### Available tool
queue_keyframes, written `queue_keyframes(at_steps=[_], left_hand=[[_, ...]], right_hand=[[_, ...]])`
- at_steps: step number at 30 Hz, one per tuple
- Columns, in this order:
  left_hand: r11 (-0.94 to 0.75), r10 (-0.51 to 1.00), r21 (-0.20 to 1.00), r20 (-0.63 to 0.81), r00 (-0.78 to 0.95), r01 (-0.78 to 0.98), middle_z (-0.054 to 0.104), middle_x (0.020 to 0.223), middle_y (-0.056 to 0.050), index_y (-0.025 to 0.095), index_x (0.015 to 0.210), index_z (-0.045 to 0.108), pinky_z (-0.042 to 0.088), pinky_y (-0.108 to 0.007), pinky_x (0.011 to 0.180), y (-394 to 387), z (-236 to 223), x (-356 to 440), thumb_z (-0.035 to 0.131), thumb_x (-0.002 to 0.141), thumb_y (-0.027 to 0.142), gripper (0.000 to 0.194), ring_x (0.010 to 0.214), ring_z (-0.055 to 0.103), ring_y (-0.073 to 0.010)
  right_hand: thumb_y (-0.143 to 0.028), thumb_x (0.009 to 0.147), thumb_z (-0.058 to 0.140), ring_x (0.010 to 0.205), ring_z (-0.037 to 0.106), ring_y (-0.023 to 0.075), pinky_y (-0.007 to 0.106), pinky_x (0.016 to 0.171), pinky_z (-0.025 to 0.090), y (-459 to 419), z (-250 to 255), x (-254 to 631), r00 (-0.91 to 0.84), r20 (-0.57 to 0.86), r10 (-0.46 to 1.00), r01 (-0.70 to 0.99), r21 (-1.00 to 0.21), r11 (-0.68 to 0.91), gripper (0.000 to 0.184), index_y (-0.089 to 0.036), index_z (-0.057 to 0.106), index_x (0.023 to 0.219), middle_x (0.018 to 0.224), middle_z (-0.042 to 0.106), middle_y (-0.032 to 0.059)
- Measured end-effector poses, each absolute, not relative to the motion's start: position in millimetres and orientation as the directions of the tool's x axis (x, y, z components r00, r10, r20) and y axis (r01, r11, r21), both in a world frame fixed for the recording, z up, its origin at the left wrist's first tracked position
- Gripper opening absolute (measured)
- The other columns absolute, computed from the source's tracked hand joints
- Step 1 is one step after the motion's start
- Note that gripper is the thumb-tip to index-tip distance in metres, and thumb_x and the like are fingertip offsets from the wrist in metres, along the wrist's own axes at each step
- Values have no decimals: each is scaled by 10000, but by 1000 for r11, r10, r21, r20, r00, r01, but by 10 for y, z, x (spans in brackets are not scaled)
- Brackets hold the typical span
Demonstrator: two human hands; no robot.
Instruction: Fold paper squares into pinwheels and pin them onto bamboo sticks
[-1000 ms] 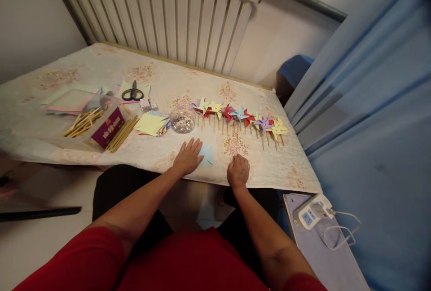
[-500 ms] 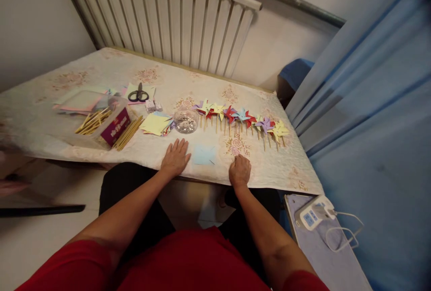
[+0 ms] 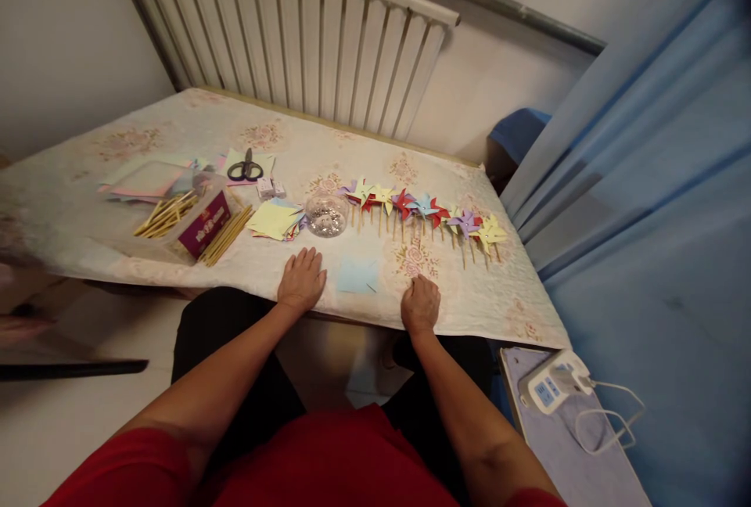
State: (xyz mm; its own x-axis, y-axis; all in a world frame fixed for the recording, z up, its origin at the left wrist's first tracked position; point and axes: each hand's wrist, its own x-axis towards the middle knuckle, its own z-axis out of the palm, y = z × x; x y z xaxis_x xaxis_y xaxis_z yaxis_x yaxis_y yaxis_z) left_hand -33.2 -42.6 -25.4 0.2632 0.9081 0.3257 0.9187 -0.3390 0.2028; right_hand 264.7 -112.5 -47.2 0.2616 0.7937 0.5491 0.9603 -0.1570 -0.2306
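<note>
A light blue paper square (image 3: 357, 276) with cut slits lies flat near the table's front edge. My left hand (image 3: 301, 282) rests flat on the floral tablecloth (image 3: 176, 112) just left of the square, fingers stretched out, holding nothing. To the right of the square, my right hand (image 3: 420, 304) is curled with its fingers closed at the table edge; what it holds, if anything, is hidden. Behind the square a row of finished paper pinwheels (image 3: 422, 211) on wooden sticks lies side by side.
A clear bowl of small shiny bits (image 3: 326, 215) sits behind my left hand, with a stack of coloured paper squares (image 3: 274, 219) beside it. Further left: wooden sticks (image 3: 226, 235), a purple box (image 3: 203, 224), scissors (image 3: 246, 170). A radiator (image 3: 305, 30) backs the table; blue curtain (image 3: 645, 202) at right.
My left hand slid left off the blue square, uncovering it, and lies beside it. My right hand stayed curled at the edge. The camera shifted slightly.
</note>
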Motion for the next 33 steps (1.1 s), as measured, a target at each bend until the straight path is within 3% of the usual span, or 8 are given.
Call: queue_keyframes(at_steps=[6,10,14,24,33], left_hand=[[-366,893,179,345,291,913,570,1373,-215,100,1293,577,319,-494,1061,-442,-153,-311,406,945,291,432,1285,486,-340],[-353,907,123,290,306,928,627,1114,-207,116,1092,640,381,-470,880,-364,-50,-267,400,942,293,334,1075,531,-352],[-378,902,104,266,340,920,603,1001,-199,119,942,657,379,-444,804,-158,-27,-152,397,934,254,293,1010,520,-350],[-462,886,344,215,411,817,631,945,-163,132,905,658,400,-402,818,155,-39,-4,361,961,265,330,946,579,-284],[-397,912,335,41,408,854,670,1004,-174,131,915,680,383,-444,835,88,128,78,335,987,394,440,1014,579,-330]], right_hand=[[-118,889,484,1129,530,271,417,966,381,-1112,-481,2648,262,554,790,960,-235,-153,260,-161,666,1070,1209,665,134],[-124,888,486,1126,528,274,419,962,386,-1103,-476,2650,264,551,791,960,-224,-165,264,-158,662,1083,1214,667,130],[-120,876,493,1131,528,273,417,972,387,-1100,-476,2660,262,552,792,962,-219,-165,260,-161,665,1067,1209,671,124],[-123,881,485,1138,540,267,424,974,407,-1116,-457,2681,261,552,792,960,-232,-155,257,-166,671,1053,1216,675,126],[-109,873,485,1126,557,259,430,976,431,-1119,-451,2695,265,554,789,960,-230,-161,265,-169,677,1047,1197,689,118]])
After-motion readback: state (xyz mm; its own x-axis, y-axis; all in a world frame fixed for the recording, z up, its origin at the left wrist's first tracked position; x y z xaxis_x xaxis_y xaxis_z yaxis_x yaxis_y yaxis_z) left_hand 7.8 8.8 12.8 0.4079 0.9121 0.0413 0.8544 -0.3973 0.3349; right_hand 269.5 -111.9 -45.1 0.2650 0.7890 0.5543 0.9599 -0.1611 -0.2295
